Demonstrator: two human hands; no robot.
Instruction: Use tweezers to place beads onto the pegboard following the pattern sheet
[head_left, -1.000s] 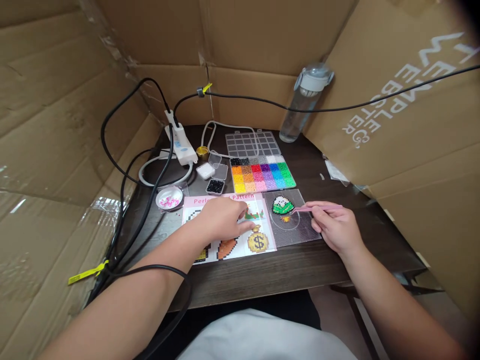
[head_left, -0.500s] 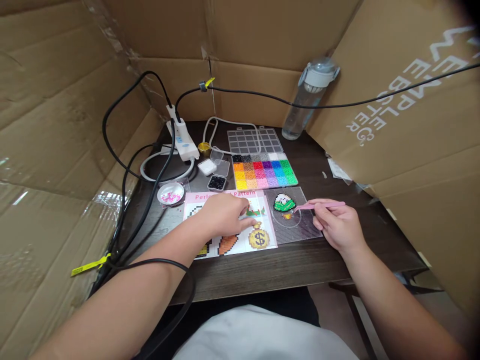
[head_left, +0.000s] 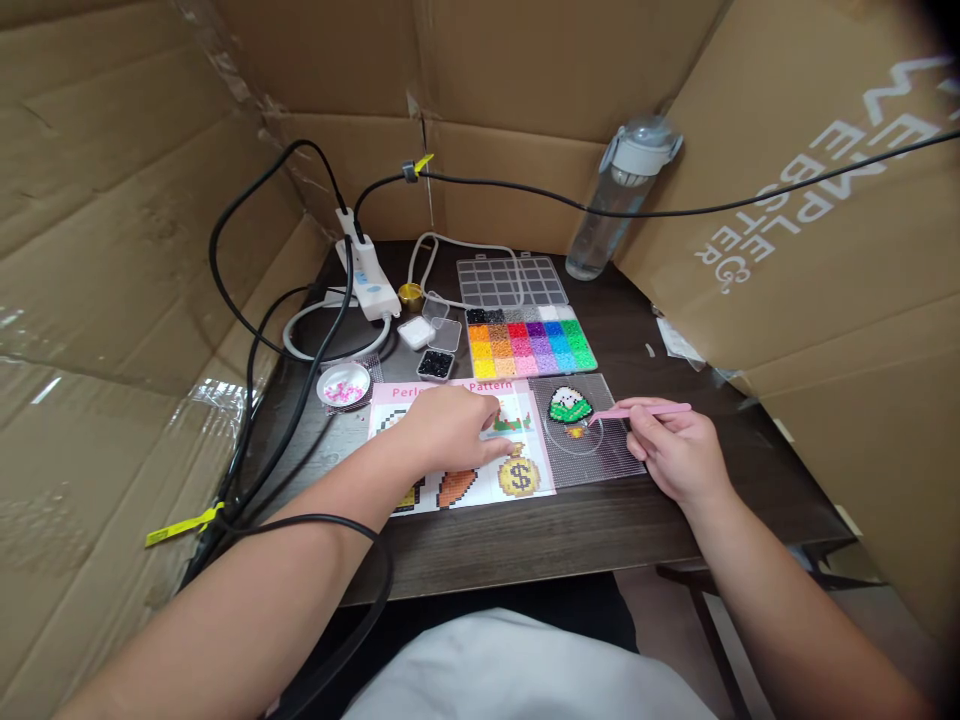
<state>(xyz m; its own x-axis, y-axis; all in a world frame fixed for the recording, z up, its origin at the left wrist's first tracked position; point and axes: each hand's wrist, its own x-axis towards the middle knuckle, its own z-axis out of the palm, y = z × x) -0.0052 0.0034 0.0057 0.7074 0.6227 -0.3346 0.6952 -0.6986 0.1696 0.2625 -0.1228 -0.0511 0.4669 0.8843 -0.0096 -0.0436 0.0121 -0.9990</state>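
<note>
My right hand (head_left: 679, 450) pinches a pair of pink tweezers (head_left: 649, 410), whose tip reaches over the clear pegboard (head_left: 619, 455). Small yellow and orange beads (head_left: 575, 433) stand on the pegboard just by that tip. Above them lies a bead piece (head_left: 570, 405) in white and green with a black outline. My left hand (head_left: 454, 425) rests on the printed pattern sheet (head_left: 487, 487), its thumb stretched out and apart from the forefinger. Beside the thumb tip is the printed money bag (head_left: 519, 475). The other left fingers are partly hidden under the hand.
Behind the sheet sits a sorted bead box (head_left: 532, 345) with its lid open. Small boxes of white beads (head_left: 417, 333) and black beads (head_left: 434, 365) stand left of it, with a dish of pink beads (head_left: 343, 385). A bottle (head_left: 615, 200), power strip (head_left: 367, 275) and cables surround these.
The view has shifted very slightly. Both hands and the tweezers hold nearly the same place.
</note>
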